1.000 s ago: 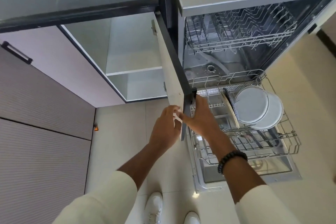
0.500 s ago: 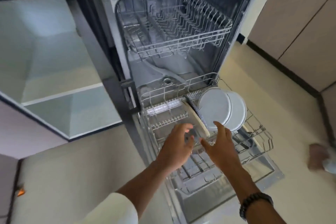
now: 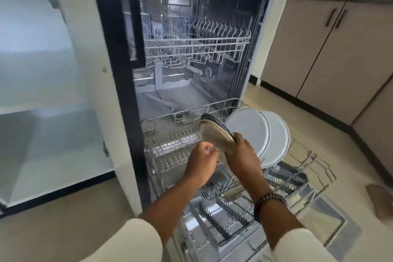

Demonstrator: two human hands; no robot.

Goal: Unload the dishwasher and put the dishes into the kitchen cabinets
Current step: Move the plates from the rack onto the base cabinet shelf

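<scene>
The dishwasher stands open with its lower rack [image 3: 176, 120] pulled out over the door. A speckled beige plate [image 3: 215, 136] with a dark plate behind it stands upright in that rack. My right hand [image 3: 241, 155] grips the beige plate's right edge. My left hand [image 3: 203, 160] is just left of it, fingers curled near the plate's lower edge; I cannot tell whether it touches. Two white plates [image 3: 251, 132] lean upright to the right of my hands. The upper rack [image 3: 197, 49] looks bare.
An open lower cabinet [image 3: 42, 91] with a shelf is at the left, its door edge next to the dishwasher. Closed brown cabinets [image 3: 331, 49] line the right wall. The dishwasher door [image 3: 319, 219] lies open over the tiled floor.
Both hands left the cabinet door edge and reached into the lower rack. My right hand has closed on the beige plate. The view swung right and lower toward the dishwasher.
</scene>
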